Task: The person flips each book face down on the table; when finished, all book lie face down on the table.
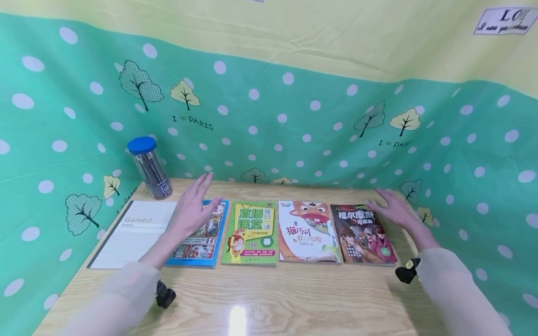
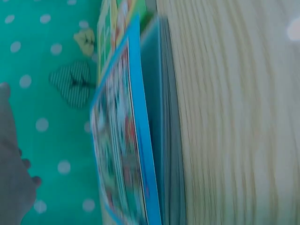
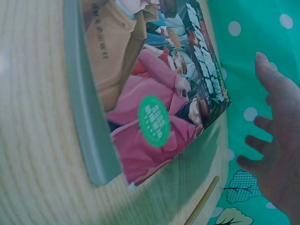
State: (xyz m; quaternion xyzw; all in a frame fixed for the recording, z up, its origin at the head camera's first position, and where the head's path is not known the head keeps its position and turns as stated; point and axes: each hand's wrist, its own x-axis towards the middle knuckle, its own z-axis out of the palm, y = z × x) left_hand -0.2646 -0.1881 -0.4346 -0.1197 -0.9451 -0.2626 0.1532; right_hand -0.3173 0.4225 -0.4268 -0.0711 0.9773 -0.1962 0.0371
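both hands hover over a row of four books on the wooden table [image 1: 269,298]. left hand [image 1: 191,210], fingers straight and released, is above the blue comic book [image 1: 201,242]. right hand [image 1: 392,210], fingers spread and holding nothing, is over the dark book's [image 1: 363,235] far right corner.

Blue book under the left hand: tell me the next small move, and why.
Probably lower the left hand onto the blue book and take a grip on its edge. The fingers are spread and hold nothing, hovering over its top corner, while the right hand hovers open at the dark book.
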